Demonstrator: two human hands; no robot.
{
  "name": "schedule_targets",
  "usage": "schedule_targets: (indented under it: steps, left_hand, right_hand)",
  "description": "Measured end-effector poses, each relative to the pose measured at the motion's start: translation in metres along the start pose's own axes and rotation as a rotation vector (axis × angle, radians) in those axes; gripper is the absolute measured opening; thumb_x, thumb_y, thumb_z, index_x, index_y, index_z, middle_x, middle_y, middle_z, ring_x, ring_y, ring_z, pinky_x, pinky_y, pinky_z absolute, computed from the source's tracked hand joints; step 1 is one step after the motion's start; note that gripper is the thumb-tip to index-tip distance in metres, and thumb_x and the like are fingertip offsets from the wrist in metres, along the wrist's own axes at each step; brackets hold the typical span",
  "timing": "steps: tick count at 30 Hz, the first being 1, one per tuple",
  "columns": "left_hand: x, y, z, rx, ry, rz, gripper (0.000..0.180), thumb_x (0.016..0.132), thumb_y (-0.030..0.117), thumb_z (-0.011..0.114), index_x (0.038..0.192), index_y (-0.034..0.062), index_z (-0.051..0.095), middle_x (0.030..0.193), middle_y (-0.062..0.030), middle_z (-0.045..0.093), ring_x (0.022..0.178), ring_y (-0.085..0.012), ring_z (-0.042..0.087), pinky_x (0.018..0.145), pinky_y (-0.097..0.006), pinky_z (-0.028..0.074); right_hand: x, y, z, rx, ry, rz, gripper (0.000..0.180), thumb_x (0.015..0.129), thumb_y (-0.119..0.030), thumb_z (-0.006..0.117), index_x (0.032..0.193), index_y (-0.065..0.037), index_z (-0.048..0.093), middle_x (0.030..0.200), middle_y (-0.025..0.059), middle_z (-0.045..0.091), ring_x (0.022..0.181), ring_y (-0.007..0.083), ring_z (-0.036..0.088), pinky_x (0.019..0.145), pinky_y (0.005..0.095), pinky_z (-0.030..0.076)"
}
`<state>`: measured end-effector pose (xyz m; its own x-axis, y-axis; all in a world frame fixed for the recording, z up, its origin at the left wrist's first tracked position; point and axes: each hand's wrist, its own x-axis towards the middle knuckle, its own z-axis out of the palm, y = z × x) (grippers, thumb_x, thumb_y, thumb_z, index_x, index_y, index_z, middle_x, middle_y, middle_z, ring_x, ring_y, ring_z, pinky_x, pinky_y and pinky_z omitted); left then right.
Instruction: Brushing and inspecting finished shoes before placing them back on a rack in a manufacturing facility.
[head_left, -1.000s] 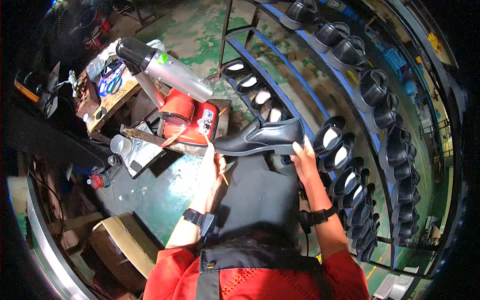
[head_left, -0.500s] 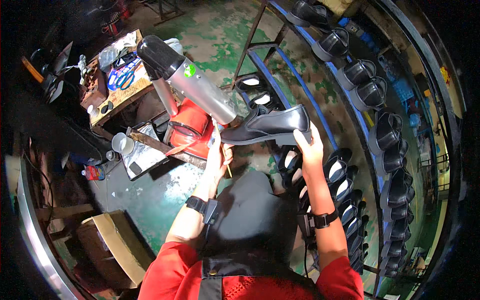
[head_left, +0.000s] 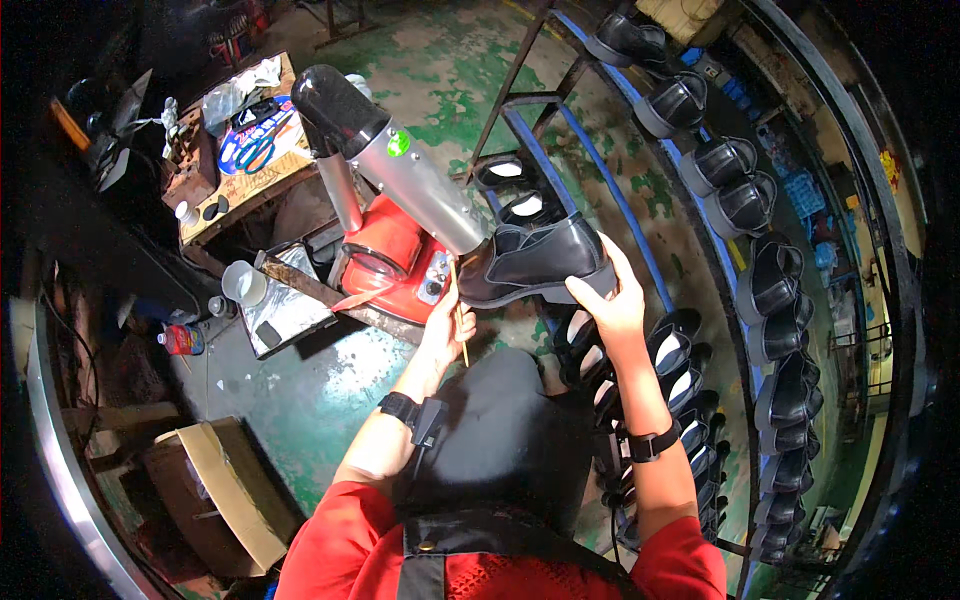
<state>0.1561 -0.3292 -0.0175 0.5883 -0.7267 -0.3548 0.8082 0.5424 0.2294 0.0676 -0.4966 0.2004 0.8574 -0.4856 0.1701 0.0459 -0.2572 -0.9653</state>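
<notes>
A black slip-on shoe (head_left: 550, 258) is in my right hand (head_left: 617, 302), its thumb on the sole edge and its fingers around the heel. The toe points left, beside the end of a silver tube (head_left: 420, 190) that slopes down from a red machine (head_left: 385, 238). I cannot tell whether the tube touches the shoe. My left hand (head_left: 442, 328) is closed around a thin yellowish stick (head_left: 463, 338), just left of the toe. The stick stands nearly upright, and its upper tip is close to the machine's control knobs.
A shoe rack (head_left: 655, 110) with blue rails and several black shoes curves along the right. On the left stand a worktable (head_left: 262, 185) with scissors, a white cup (head_left: 244, 285) on a foil-covered surface, a red-labelled bottle (head_left: 181, 340) and a cardboard box (head_left: 225, 490).
The shoe has turned and tilted in my right hand, its toe lower and slightly farther right. My left hand has shifted a little down and right, apart from the toe.
</notes>
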Motion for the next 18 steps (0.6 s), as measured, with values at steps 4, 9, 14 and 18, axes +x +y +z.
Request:
schedule_targets:
  steps: [4,9,14,18]
  left_hand:
    - [0.003,-0.01,-0.004,-0.043,-0.035,-0.022,0.025,0.095,0.037,0.047,0.089,0.0128,0.05,0.067,0.0017,0.047,0.049,-0.0098,0.037,0.038,-0.021,0.026]
    - [0.008,-0.013,-0.008,-0.085,-0.035,-0.039,0.024,0.096,0.036,0.045,0.096,0.0124,0.05,0.07,0.0012,0.049,0.048,-0.0098,0.036,0.038,-0.021,0.026]
    - [0.006,-0.015,-0.005,-0.094,-0.05,-0.029,0.018,0.095,0.031,0.049,0.096,0.013,0.051,0.072,0.0029,0.05,0.049,-0.0095,0.039,0.039,-0.021,0.027]
    - [-0.001,-0.019,-0.008,-0.128,-0.032,-0.044,0.018,0.096,0.03,0.048,0.096,0.0125,0.051,0.072,0.0031,0.05,0.048,-0.0092,0.038,0.038,-0.021,0.027]
  right_hand:
    - [0.007,-0.003,-0.004,-0.13,-0.093,-0.039,0.066,0.07,-0.012,0.078,0.129,-0.003,0.05,0.124,0.011,0.053,0.112,0.0185,0.052,0.097,0.0315,0.04]
    - [0.023,-0.009,0.0,-0.249,-0.164,-0.034,0.067,0.069,-0.015,0.079,0.128,-0.004,0.051,0.125,0.0109,0.052,0.114,0.0189,0.051,0.098,0.0326,0.04]
    - [0.035,-0.014,0.008,-0.237,-0.149,-0.001,0.067,0.069,-0.017,0.08,0.128,-0.004,0.051,0.124,0.0115,0.054,0.112,0.0198,0.052,0.097,0.033,0.04]
    - [0.035,-0.022,0.01,-0.316,-0.179,-0.016,0.068,0.068,-0.017,0.08,0.129,-0.005,0.051,0.125,0.0115,0.054,0.113,0.0187,0.051,0.097,0.0323,0.041]
